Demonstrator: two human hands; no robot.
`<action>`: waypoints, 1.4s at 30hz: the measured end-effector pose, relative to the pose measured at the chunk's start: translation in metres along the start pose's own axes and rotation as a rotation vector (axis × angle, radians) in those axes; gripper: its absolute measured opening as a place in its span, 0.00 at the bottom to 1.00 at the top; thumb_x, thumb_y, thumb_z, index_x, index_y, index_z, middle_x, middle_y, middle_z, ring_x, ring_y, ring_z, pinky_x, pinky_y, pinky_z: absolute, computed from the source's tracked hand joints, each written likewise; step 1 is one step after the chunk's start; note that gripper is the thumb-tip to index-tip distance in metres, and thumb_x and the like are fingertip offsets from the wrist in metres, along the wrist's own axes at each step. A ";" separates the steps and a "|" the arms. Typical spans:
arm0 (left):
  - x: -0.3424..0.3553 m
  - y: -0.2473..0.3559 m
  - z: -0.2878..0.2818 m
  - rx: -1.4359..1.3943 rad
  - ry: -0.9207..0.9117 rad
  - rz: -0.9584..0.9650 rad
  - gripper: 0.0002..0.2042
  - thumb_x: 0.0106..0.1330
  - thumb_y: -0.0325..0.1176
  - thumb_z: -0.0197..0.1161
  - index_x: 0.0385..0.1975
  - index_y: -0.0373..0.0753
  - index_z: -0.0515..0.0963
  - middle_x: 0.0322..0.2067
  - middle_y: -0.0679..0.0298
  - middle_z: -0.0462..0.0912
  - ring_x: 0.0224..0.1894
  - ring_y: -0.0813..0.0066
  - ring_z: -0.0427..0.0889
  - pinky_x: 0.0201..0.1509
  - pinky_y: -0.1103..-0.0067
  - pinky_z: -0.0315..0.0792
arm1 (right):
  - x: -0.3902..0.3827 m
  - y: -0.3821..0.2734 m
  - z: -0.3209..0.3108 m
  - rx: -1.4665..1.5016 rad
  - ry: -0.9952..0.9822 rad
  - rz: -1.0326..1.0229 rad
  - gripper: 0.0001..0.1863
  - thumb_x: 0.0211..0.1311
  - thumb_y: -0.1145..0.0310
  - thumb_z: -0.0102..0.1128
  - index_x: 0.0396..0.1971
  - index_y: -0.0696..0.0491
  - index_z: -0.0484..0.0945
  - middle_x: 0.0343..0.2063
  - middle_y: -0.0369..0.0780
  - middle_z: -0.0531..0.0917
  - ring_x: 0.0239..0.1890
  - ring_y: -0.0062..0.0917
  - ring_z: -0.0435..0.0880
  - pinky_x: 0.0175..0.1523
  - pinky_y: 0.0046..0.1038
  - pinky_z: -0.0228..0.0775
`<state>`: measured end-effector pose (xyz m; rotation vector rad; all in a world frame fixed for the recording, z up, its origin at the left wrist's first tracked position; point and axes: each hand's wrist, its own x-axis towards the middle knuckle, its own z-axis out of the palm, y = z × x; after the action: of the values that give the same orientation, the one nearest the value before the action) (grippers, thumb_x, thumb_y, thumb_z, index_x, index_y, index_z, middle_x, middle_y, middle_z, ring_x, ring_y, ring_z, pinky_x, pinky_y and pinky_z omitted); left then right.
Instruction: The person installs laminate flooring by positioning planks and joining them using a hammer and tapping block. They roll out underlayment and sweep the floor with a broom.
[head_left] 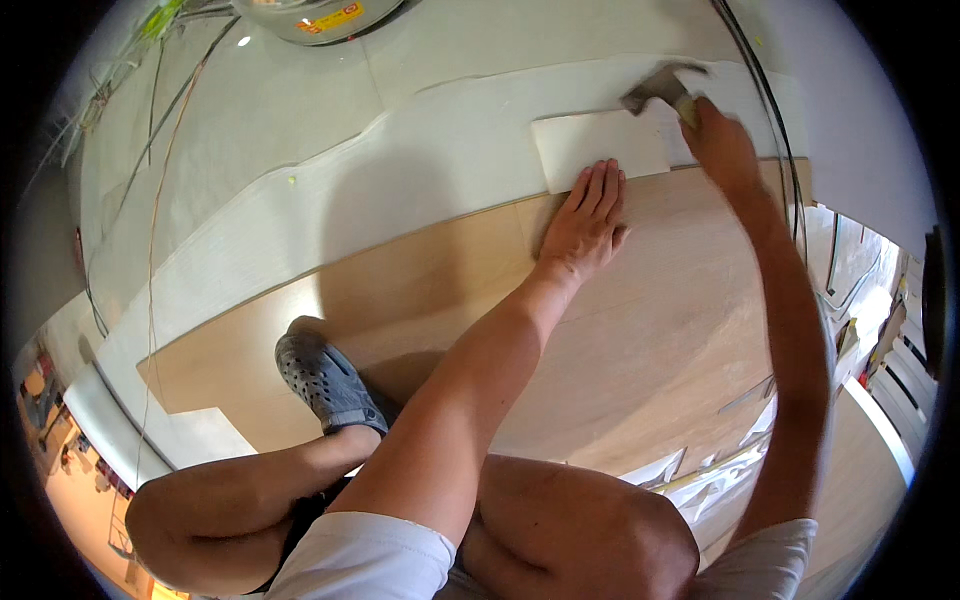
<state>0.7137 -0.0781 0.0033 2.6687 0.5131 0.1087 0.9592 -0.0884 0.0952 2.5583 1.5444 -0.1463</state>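
Note:
My left hand (585, 222) lies flat, fingers stretched, across the upper edge of a light plywood board (640, 350), fingertips on a small white rectangular piece (585, 140) set along that edge. My right hand (722, 145) grips the pale handle of a hammer (655, 92), whose slightly blurred head is raised over the upper right part of the white piece. The piece rests on a wide pale sheet (430, 150) beyond the board. My foot in a dark perforated clog (325, 375) is on the board, left of my left forearm.
A rounded metallic object (310, 15) with an orange label sits at the top. Black cables (762, 85) run down the right, thin wires (153, 300) down the left. Beyond the board's edges, a lower room with scattered items shows at left and stacked white strips (895, 390) at right.

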 end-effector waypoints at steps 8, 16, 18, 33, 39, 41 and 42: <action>0.002 -0.002 0.003 0.072 0.022 0.021 0.34 0.75 0.53 0.44 0.72 0.31 0.55 0.72 0.51 0.55 0.75 0.57 0.53 0.80 0.65 0.45 | 0.129 -0.013 0.003 -0.088 0.162 -0.363 0.15 0.60 0.73 0.60 0.48 0.53 0.78 0.31 0.50 0.85 0.37 0.46 0.85 0.44 0.44 0.78; -0.001 -0.007 0.001 0.051 0.043 0.046 0.35 0.74 0.52 0.47 0.71 0.30 0.56 0.71 0.51 0.58 0.74 0.56 0.55 0.79 0.65 0.48 | 0.120 -0.061 -0.012 -0.243 -0.147 -0.577 0.14 0.58 0.77 0.58 0.46 0.53 0.78 0.33 0.48 0.85 0.40 0.44 0.85 0.48 0.42 0.78; 0.008 -0.003 0.004 -0.019 0.046 0.039 0.36 0.72 0.52 0.49 0.71 0.30 0.57 0.71 0.50 0.59 0.74 0.55 0.55 0.79 0.65 0.47 | 0.116 -0.048 -0.014 -0.269 -0.220 -0.552 0.14 0.59 0.76 0.57 0.46 0.52 0.79 0.33 0.48 0.85 0.40 0.43 0.85 0.48 0.42 0.78; -0.013 0.017 -0.016 0.102 0.034 0.056 0.34 0.71 0.46 0.54 0.69 0.27 0.58 0.71 0.46 0.58 0.73 0.51 0.57 0.79 0.61 0.48 | -0.316 -0.038 0.078 0.463 0.194 0.936 0.22 0.63 0.50 0.65 0.43 0.53 0.73 0.25 0.52 0.82 0.31 0.51 0.83 0.34 0.47 0.73; -0.011 0.019 -0.019 0.084 0.146 0.112 0.32 0.65 0.38 0.61 0.66 0.27 0.61 0.68 0.44 0.61 0.71 0.46 0.60 0.76 0.57 0.52 | -0.415 -0.008 0.095 0.419 0.095 1.140 0.23 0.63 0.48 0.64 0.37 0.54 0.72 0.25 0.50 0.81 0.31 0.49 0.82 0.36 0.46 0.72; -0.009 0.017 -0.017 0.084 0.168 0.136 0.32 0.64 0.37 0.62 0.65 0.27 0.62 0.67 0.44 0.62 0.70 0.44 0.60 0.76 0.55 0.53 | -0.426 0.002 0.097 0.424 0.064 1.107 0.22 0.63 0.49 0.64 0.37 0.54 0.73 0.30 0.48 0.82 0.35 0.46 0.83 0.37 0.43 0.73; -0.010 0.016 -0.015 0.084 0.180 0.150 0.32 0.64 0.36 0.62 0.65 0.27 0.62 0.67 0.44 0.62 0.70 0.44 0.60 0.75 0.55 0.53 | -0.428 0.003 0.098 0.344 0.111 1.073 0.21 0.63 0.50 0.64 0.38 0.53 0.74 0.31 0.47 0.82 0.36 0.44 0.83 0.38 0.42 0.73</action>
<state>0.7074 -0.0900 0.0235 2.7927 0.3789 0.3816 0.7615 -0.4799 0.0679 3.2948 -0.0104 -0.1393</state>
